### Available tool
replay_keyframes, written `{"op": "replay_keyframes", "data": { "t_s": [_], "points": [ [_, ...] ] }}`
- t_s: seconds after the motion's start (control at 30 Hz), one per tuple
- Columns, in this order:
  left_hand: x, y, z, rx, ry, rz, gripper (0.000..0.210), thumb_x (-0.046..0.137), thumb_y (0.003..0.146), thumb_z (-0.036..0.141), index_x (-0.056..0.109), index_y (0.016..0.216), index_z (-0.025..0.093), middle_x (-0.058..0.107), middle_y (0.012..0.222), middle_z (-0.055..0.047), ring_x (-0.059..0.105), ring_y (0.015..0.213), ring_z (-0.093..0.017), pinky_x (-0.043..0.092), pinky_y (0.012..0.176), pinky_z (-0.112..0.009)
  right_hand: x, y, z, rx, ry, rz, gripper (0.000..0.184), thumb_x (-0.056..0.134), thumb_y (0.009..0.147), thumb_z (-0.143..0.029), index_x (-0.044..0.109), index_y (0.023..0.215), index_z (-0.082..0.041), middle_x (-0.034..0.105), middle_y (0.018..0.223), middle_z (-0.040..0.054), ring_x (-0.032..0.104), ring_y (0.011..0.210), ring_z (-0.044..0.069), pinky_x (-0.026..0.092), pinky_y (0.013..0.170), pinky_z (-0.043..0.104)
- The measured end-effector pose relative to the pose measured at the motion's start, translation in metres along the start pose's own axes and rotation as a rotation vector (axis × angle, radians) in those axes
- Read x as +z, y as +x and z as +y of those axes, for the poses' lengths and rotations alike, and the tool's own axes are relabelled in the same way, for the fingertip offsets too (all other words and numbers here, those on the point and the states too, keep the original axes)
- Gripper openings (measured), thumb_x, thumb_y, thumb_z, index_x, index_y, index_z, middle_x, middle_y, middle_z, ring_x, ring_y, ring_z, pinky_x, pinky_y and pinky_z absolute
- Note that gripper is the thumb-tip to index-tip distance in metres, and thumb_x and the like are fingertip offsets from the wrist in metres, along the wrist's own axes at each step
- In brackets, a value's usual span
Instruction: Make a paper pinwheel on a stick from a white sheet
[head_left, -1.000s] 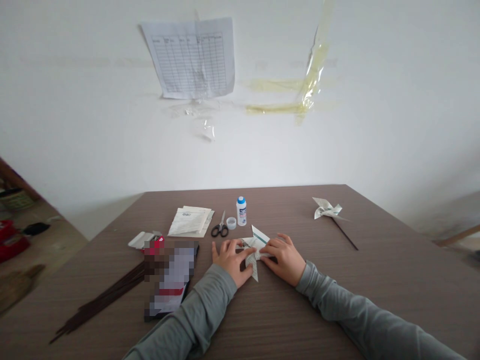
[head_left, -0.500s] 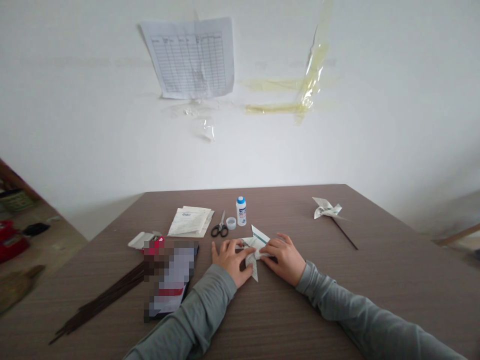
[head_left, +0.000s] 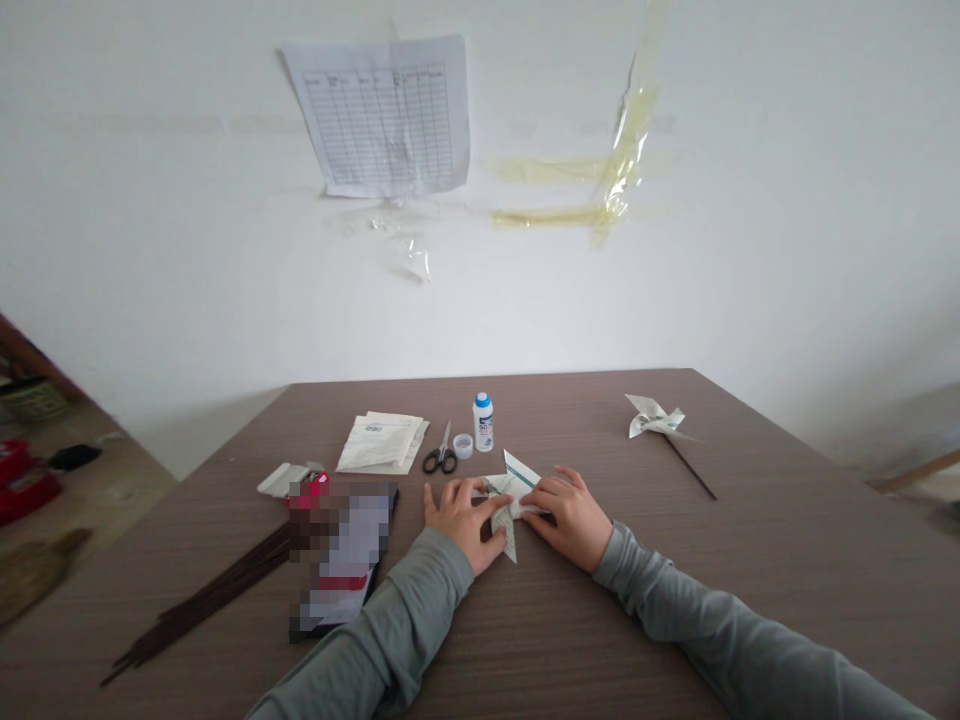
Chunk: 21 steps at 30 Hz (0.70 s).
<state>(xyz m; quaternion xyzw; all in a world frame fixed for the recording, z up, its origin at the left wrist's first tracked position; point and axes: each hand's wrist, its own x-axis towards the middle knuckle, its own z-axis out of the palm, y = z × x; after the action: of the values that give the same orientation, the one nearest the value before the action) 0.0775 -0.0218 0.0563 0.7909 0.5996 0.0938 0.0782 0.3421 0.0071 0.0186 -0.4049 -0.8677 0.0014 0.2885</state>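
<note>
A folded paper pinwheel (head_left: 520, 466) with printed text and a green stripe lies on the table between my hands. My left hand (head_left: 461, 518) presses its left side and centre, with fingers bent over the folds. From the right, the fingers of my right hand (head_left: 568, 515) pinch the paper near the middle. The fingers hide part of the centre. Just beyond stand a white glue bottle (head_left: 484, 425) with a blue top and a small clear cap (head_left: 463, 446). Black-handled scissors (head_left: 439, 456) lie left of the cap.
A finished pinwheel on a dark stick (head_left: 655, 420) lies at the right of the table (head_left: 757, 560). At left are stacked paper sheets (head_left: 379, 445), an opened red-and-white box (head_left: 296, 484), a bundle of dark sticks (head_left: 202, 598) and a blurred phone-like item (head_left: 349, 560). A wall stands behind.
</note>
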Motion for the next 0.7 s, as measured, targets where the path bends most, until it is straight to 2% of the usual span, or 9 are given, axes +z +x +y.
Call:
{"op": "replay_keyframes", "data": {
  "t_s": [0.17, 0.47, 0.7],
  "points": [
    [-0.0011, -0.0003, 0.0013, -0.002, 0.018, 0.012, 0.06, 0.088, 0.104, 0.045, 0.092, 0.163, 0.06, 0.085, 0.17, -0.01, 0.07, 0.163, -0.053, 0.039, 0.15, -0.098, -0.0012, 0.0003, -0.0002, 0.008, -0.006, -0.007, 0.021, 0.085, 0.115, -0.022, 0.099, 0.121, -0.037, 0.098, 0.114, 0.0078, 0.094, 0.107, 0.036, 0.067, 0.133, 0.065],
    [-0.0004, -0.0005, -0.0001, -0.013, 0.01, 0.019, 0.069, 0.087, 0.104, 0.047, 0.085, 0.172, 0.059, 0.084, 0.172, -0.008, 0.07, 0.166, -0.052, 0.038, 0.153, -0.096, 0.0019, -0.0011, 0.0014, 0.007, -0.002, -0.011, 0.018, 0.084, 0.118, -0.025, 0.1, 0.122, -0.034, 0.096, 0.111, 0.0064, 0.091, 0.107, 0.032, 0.064, 0.135, 0.06],
    [0.0007, 0.0009, -0.0019, -0.007, 0.011, -0.004, 0.062, 0.086, 0.105, 0.048, 0.09, 0.166, 0.06, 0.084, 0.173, -0.009, 0.068, 0.168, -0.053, 0.034, 0.153, -0.098, 0.0017, -0.0014, 0.002, -0.001, 0.004, -0.015, 0.019, 0.083, 0.119, -0.025, 0.099, 0.125, -0.032, 0.097, 0.112, 0.0078, 0.092, 0.106, 0.031, 0.065, 0.136, 0.063]
  ]
}}
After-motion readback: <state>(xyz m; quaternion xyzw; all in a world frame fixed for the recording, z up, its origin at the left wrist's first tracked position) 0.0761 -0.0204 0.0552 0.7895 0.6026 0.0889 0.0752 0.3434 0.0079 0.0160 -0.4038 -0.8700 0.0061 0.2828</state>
